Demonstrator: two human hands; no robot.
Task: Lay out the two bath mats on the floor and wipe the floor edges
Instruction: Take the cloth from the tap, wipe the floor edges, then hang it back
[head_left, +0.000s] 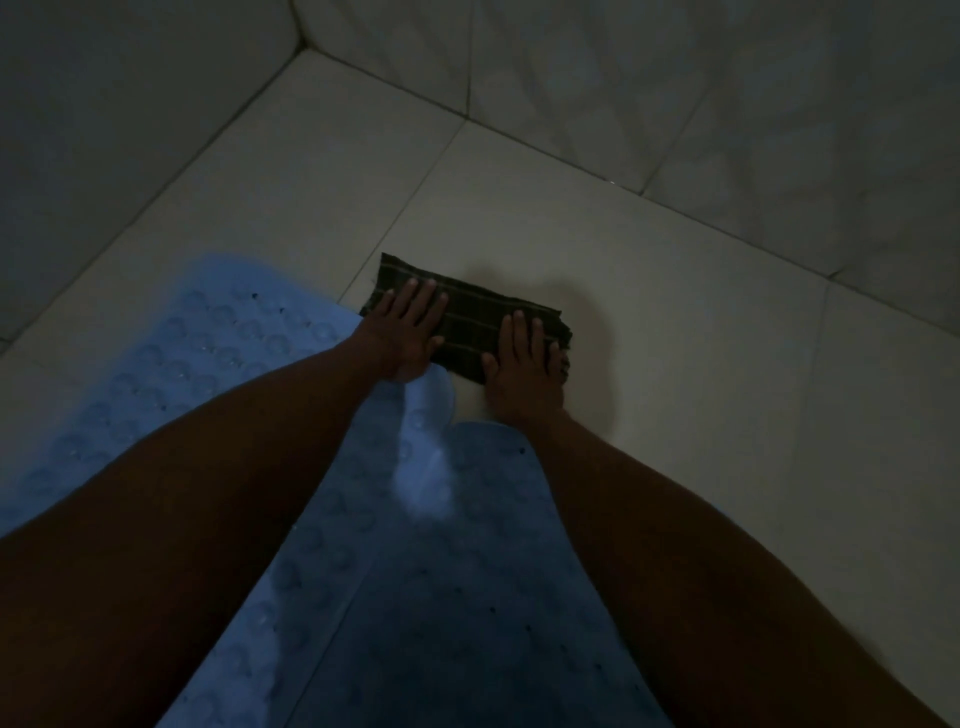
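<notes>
A dim tiled bathroom corner is seen from above, where the pale tiled floor meets the tiled walls. Two light-blue rubber bath mats are already laid flat side by side: the left bath mat, studded with round suction cups, and the right bath mat, dotted with small drain holes, their rounded ends almost touching near the wrists. Both are judged to be floppy, fairly heavy sheets that cling to wet tile and are best lifted by an edge or corner, not from the middle.

Beyond the mats, a dark plaid cloth, folded into a flat strip, is pressed onto the floor, its near left corner just beside the left mat. The left hand is laid flat on the strip's left end, fingers straight and spread; the right hand is laid flat on its right end, likewise uncurled. The cloth is judged light, soft and easily bunched, so even downward pressure from both palms is called for rather than a pinch.
</notes>
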